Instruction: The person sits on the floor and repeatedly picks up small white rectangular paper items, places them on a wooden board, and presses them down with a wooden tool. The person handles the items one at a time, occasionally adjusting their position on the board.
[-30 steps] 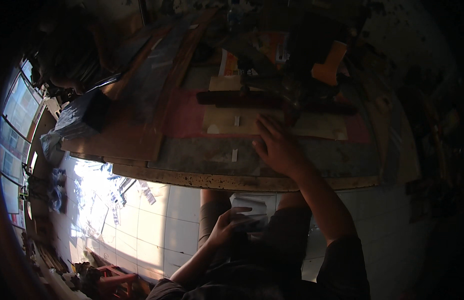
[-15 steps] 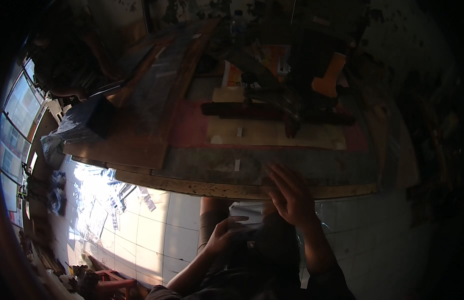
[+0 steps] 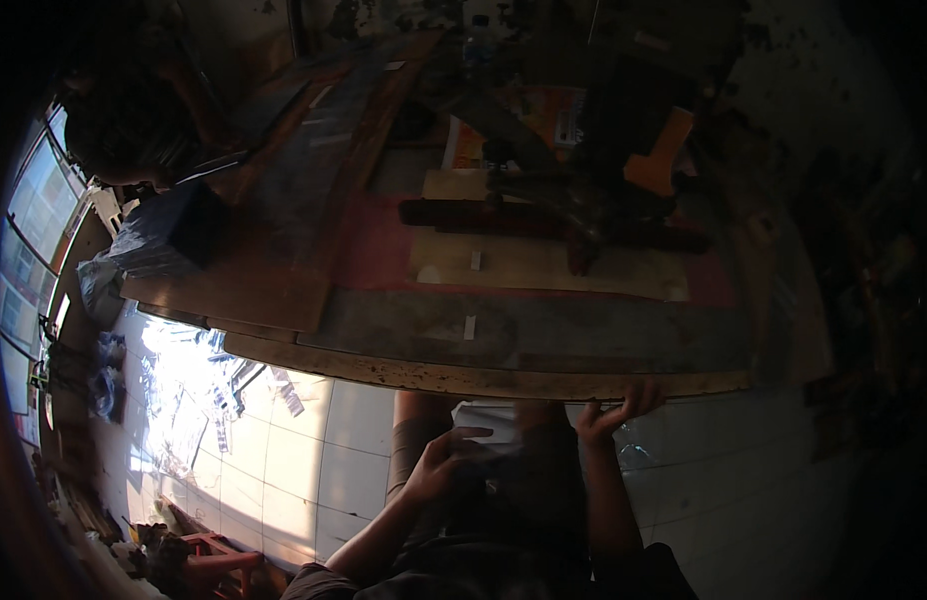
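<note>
My left hand [image 3: 438, 468] is low over my lap, its thumb lying across a white sheet-like piece [image 3: 495, 420] and its other fingers mostly in shadow. My right hand [image 3: 618, 410] is at the table's front edge [image 3: 483, 383], fingers apart and touching the rim, with nothing seen in it. On the table, a small white strip [image 3: 470, 327] lies near the front. A second white strip [image 3: 477, 260] rests on a tan board [image 3: 553, 270], in front of a dark device with a long reddish bar [image 3: 453, 215].
A brown wooden board [image 3: 253, 290] covers the table's left part, with a dark plastic-wrapped box [image 3: 178, 235] on it. Another person's arm [image 3: 198, 105] is at the far left. An orange piece [image 3: 663, 155] stands behind the device. A red stool [image 3: 223, 565] and scattered scraps [image 3: 198, 370] are on the floor.
My right hand has moved down and toward me, from above the tabletop to its front edge. My left hand keeps its place by the white piece. The view has shifted slightly.
</note>
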The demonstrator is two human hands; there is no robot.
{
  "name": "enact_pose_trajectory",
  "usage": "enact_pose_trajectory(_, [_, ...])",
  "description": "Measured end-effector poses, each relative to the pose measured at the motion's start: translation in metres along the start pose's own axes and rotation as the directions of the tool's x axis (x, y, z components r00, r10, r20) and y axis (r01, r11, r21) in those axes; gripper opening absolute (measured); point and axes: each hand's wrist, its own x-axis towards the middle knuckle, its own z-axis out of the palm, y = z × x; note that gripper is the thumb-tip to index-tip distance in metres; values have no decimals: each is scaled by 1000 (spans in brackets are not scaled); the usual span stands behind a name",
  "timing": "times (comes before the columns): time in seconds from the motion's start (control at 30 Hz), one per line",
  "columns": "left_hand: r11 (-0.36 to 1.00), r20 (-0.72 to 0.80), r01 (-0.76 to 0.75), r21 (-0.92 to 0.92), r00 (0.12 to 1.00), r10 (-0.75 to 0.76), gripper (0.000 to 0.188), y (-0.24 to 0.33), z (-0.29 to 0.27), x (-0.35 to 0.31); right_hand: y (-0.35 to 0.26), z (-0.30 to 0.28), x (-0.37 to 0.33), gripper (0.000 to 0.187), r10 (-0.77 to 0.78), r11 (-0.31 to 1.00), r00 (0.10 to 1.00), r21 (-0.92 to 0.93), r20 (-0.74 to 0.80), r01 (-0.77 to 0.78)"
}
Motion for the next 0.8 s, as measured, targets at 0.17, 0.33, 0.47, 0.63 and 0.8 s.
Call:
enact_pose_trajectory(0.17, [999, 7, -32, 41, 999, 32, 44, -2, -3, 0, -5, 0, -3, 64, 37, 999, 999, 4, -20, -37])
enact_pose_trajectory(0.33, [995, 30, -59, 75, 998, 57, 44, -6, -7, 2, -2, -10, -1, 61, 16, 1000, 999, -2, 44, -16])
enact_pose_trajectory(0.47, [996, 39, -12, 93, 999, 9, 42, -6, -10, 2, -5, -12, 4, 61, -2, 1000, 999, 1, 38, 2])
enact_pose_trajectory(0.63, [997, 43, -7, 77, 999, 3, 42, -6, -8, 2, -6, -8, 3, 62, 4, 1000, 1000, 2, 19, -4])
enact_pose_trajectory(0.8, [996, 48, -39, 77, 998, 35, 42, -12, -13, 1, -4, -7, 1, 62, 5, 1000, 1000, 1, 18, -5])
